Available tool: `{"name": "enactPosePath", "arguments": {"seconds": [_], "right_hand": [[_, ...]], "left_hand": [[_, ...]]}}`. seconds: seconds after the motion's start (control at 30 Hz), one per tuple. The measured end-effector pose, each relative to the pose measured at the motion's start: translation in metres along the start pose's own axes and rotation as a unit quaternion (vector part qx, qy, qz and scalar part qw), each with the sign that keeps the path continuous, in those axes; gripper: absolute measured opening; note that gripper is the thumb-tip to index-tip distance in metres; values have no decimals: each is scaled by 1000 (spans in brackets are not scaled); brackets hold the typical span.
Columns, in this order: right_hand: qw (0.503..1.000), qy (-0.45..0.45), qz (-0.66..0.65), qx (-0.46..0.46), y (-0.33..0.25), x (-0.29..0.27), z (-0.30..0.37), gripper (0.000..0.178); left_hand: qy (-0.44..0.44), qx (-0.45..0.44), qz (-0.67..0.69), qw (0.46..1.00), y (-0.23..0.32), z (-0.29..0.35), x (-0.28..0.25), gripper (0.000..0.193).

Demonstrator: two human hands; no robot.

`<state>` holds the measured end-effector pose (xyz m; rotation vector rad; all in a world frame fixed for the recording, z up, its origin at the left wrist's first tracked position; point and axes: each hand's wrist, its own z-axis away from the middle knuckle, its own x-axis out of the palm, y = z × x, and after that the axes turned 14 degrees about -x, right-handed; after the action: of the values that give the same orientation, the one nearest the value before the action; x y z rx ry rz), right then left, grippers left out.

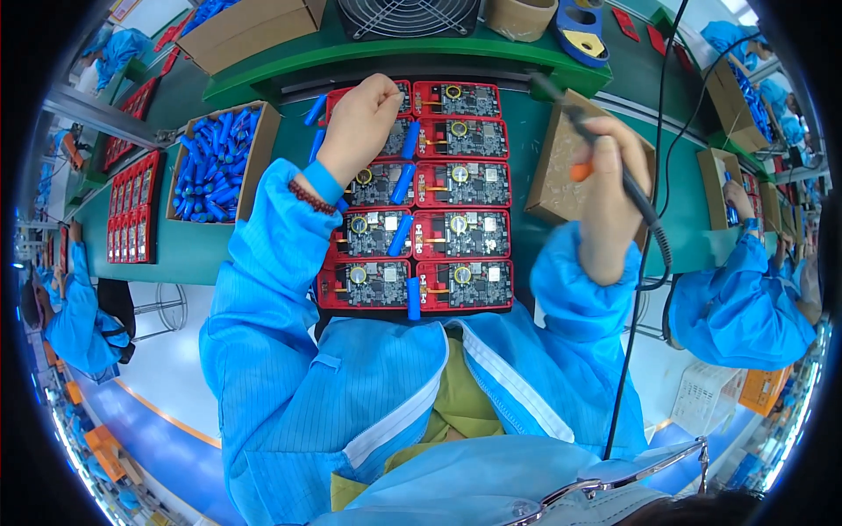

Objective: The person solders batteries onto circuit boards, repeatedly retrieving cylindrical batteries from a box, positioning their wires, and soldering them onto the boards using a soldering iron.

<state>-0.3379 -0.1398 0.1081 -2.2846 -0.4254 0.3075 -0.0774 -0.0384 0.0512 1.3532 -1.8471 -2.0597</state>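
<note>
My left hand (361, 123) is closed above the upper left boards, fingers curled down; whatever they hold is hidden. It covers part of a circuit board in a red case. Two columns of these red cases (463, 212) lie in front of me, each board bearing a round yellow-ringed part. Blue cylindrical batteries (402, 235) rest along the seam between the columns, and more lie beside the left column. To the right, my right hand (614, 193) grips a soldering iron (638, 200), its tip pointing up and left, apart from the boards. Something orange shows by its fingers.
An open box of blue batteries (219, 162) stands left, beside a tray of red cases (132, 210). Under my right hand is a cardboard box (548, 180). A green shelf (395, 63) carries a fan (408, 16) and an iron stand (581, 39). A black cord (664, 131) hangs right; co-workers sit both sides.
</note>
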Motion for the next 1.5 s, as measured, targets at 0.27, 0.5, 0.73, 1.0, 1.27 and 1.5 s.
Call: {"name": "enactPosePath", "arguments": {"seconds": [0.27,0.5,0.73,1.0,1.27,1.5], "right_hand": [[992,-5,-75,106,63,71,1,21],[993,-90,9,81,82,75,-14,24],[992,-97,-11,77,88,79,-15,26],[991,-103,-8,85,87,81,-14,26],[989,-111,-14,95,89,82,-14,26],[988,-121,-11,93,90,84,-14,26]], "left_hand": [[16,21,-53,998,-13,-48,32,16],[37,67,-150,986,-36,-70,56,17],[38,39,-210,976,-30,-68,60,16],[41,38,-218,974,-29,-70,62,15],[39,21,-226,973,-27,-69,63,15],[116,80,-221,965,-30,-67,68,12]]}}
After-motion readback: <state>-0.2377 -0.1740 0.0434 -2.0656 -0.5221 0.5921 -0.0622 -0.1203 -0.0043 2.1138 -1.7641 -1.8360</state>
